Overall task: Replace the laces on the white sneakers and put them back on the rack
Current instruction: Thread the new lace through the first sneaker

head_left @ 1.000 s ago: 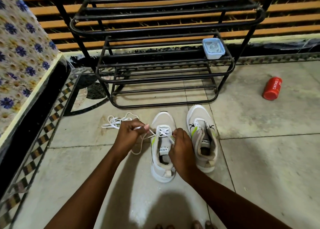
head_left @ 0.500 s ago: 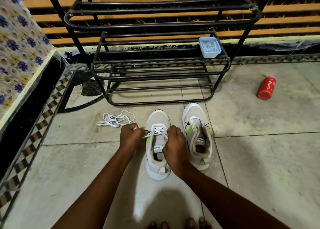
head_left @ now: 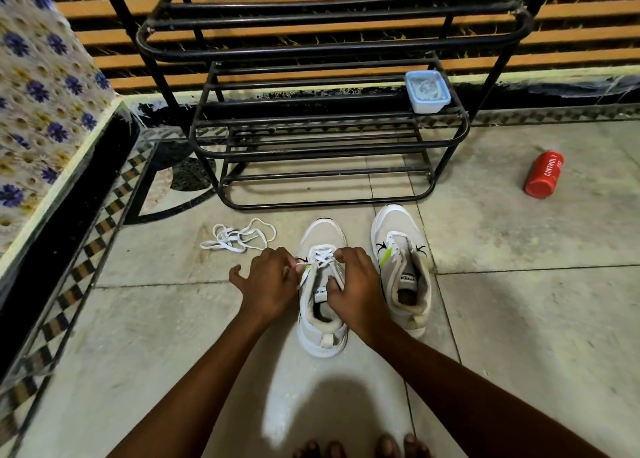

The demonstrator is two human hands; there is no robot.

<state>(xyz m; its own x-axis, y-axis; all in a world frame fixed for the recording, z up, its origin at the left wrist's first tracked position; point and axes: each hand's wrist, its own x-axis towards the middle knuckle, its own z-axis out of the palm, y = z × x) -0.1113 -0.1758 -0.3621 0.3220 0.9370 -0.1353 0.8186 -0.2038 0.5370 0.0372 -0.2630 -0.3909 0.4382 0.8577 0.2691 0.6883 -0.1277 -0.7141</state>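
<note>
On the tiled floor point(head_left: 519, 319) before the black rack point(head_left: 329, 152), we see two white sneakers side by side, toes toward the rack. Our left hand point(head_left: 270, 286) pinches a lace end at the left sneaker point(head_left: 322, 236), beside its upper eyelets, the outer fingers spread loose. Our right hand point(head_left: 358, 293) covers that sneaker's tongue and right side, fingers curled on the lace; exactly what it grips is hidden. The crossed lace point(head_left: 323, 256) shows only between the two hands. Just beside it, the right sneaker point(head_left: 398, 229) shows a lace only near its lowest eyelets. A loose lace point(head_left: 239, 237) lies tangled to the left. Bare toes point(head_left: 360, 447) are cut off by the bottom edge.
</note>
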